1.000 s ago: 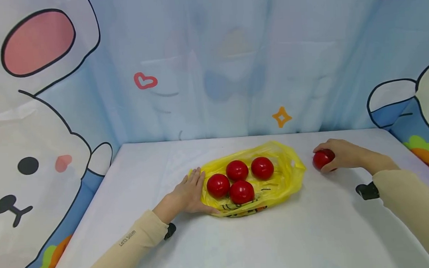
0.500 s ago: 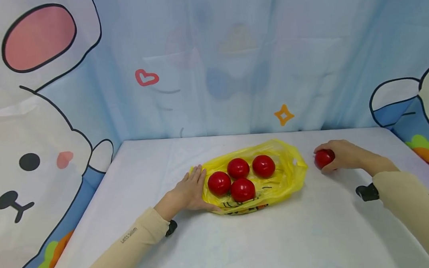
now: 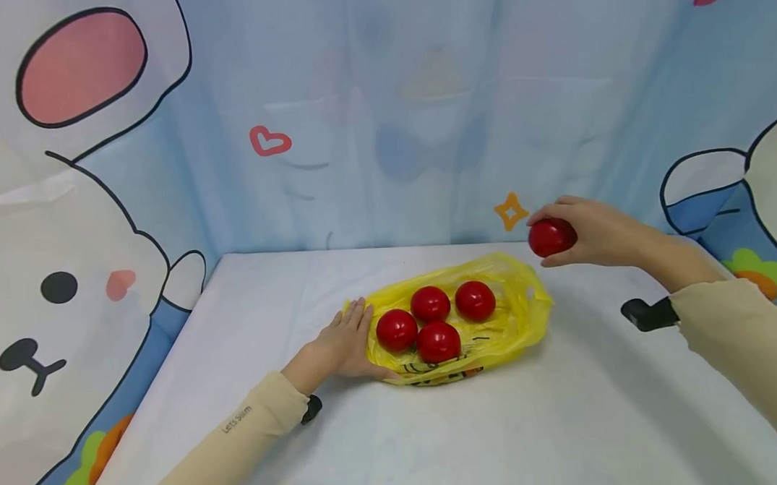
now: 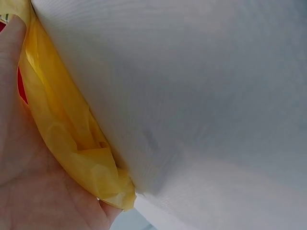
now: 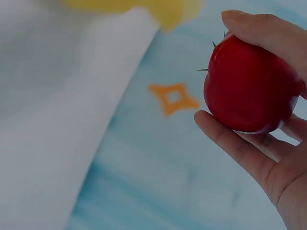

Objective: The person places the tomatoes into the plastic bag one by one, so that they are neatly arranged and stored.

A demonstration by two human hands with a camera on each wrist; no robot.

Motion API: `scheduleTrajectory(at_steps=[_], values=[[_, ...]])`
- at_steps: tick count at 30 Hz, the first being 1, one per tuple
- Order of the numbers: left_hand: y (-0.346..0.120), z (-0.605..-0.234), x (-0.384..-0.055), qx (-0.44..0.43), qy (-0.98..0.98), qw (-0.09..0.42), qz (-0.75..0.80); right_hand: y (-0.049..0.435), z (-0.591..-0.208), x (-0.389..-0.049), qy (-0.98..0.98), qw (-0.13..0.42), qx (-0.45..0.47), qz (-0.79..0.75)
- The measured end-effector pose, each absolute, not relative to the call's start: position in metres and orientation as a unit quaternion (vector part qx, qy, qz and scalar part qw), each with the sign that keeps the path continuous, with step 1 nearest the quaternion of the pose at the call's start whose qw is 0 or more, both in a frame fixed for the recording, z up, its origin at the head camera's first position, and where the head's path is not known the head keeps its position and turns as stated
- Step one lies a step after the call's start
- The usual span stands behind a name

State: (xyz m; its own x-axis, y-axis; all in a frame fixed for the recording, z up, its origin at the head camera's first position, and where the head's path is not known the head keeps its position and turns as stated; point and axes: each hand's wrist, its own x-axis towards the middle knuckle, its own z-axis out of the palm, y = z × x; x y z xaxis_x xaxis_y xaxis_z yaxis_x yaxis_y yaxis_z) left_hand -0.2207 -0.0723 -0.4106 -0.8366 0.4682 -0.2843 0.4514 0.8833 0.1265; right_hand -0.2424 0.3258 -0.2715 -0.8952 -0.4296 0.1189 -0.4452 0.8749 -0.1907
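Note:
My right hand (image 3: 609, 236) grips a red tomato (image 3: 552, 237) between thumb and fingers, raised above the table near the bag's back right end. Green sepal tips stick out of the tomato (image 5: 254, 86) in the right wrist view. A yellow plastic bag (image 3: 503, 342) lies spread open on the table, with several more tomatoes (image 3: 438, 342) in it. At the bag's left end rests my left hand (image 3: 344, 346), its fingers straight and pointing away, its thumb along the near edge. The left wrist view shows the bag's folded yellow edge (image 4: 72, 139) against the palm.
The table (image 3: 436, 443) has a white cover. Behind it hangs a light blue curtain (image 3: 420, 67) printed with cartoon animals, a heart and an orange star (image 3: 511, 212).
My right hand has lifted the tomato off the table at the right and carried it up and leftward, toward the bag. My left hand has stayed at the bag.

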Motion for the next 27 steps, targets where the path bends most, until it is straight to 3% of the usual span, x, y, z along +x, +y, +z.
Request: scheduleTrajectory(at_steps=[5,10,15,27], values=[[-0.074,-0.415,-0.218,0.237,0.957,0.163,0.034,0.272,-0.267,-0.235,-0.945,0.042,0.301,0.117],[-0.072,-0.417,-0.217,0.240,0.957,0.160,0.030,0.243,-0.292,-0.226,-0.936,0.002,0.327,0.128],[-0.070,-0.415,-0.217,0.247,0.957,0.154,0.022,0.237,-0.323,-0.218,-0.937,-0.041,0.330,0.103],[-0.074,-0.408,-0.222,0.247,0.958,0.144,0.014,0.234,-0.358,-0.210,-0.929,-0.058,0.362,0.053]])
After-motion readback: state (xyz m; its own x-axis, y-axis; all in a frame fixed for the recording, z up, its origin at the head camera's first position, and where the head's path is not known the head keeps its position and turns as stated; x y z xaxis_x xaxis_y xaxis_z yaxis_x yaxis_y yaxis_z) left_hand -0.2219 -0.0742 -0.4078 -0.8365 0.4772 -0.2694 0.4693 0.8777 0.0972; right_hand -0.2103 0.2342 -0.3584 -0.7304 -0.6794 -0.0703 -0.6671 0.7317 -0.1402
